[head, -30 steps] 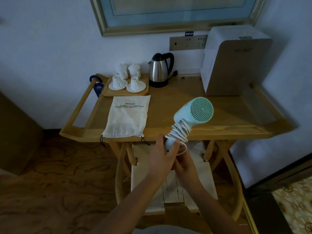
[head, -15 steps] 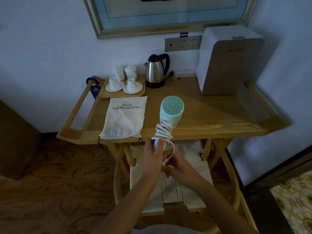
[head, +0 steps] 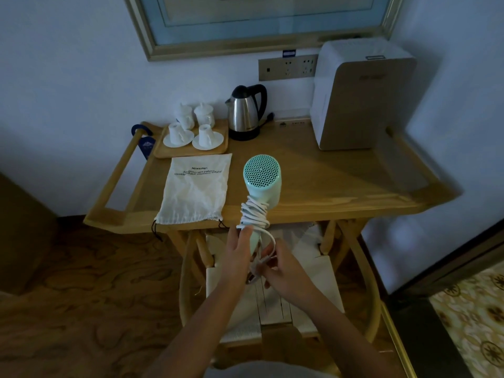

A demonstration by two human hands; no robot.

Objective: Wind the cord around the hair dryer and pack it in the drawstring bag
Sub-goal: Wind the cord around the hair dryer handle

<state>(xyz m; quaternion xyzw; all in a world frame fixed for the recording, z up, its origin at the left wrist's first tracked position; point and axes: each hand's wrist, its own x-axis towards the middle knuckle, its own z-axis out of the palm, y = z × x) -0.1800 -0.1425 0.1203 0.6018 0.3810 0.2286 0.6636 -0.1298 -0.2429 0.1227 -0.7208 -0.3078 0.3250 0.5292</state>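
Observation:
A mint-green hair dryer [head: 263, 177] stands upright in the air over the table's front edge, its mesh back facing me. White cord [head: 254, 213] is wound in several turns around its handle. My left hand [head: 237, 251] grips the lower handle. My right hand [head: 283, 264] pinches the loose end of the cord, with the plug, just below the handle. A white drawstring bag [head: 197, 190] with printed text lies flat on the wooden table [head: 327, 186], left of the dryer, its mouth towards me.
A steel kettle [head: 245, 113] and a wooden tray of white cups [head: 191, 135] stand at the back. A white box-shaped appliance [head: 360, 96] fills the back right. A woven-seat chair [head: 272, 304] sits under the table, below my hands.
The dryer has swung from tilted right to upright and shifted left. My right hand now holds the cord's plug end under the handle.

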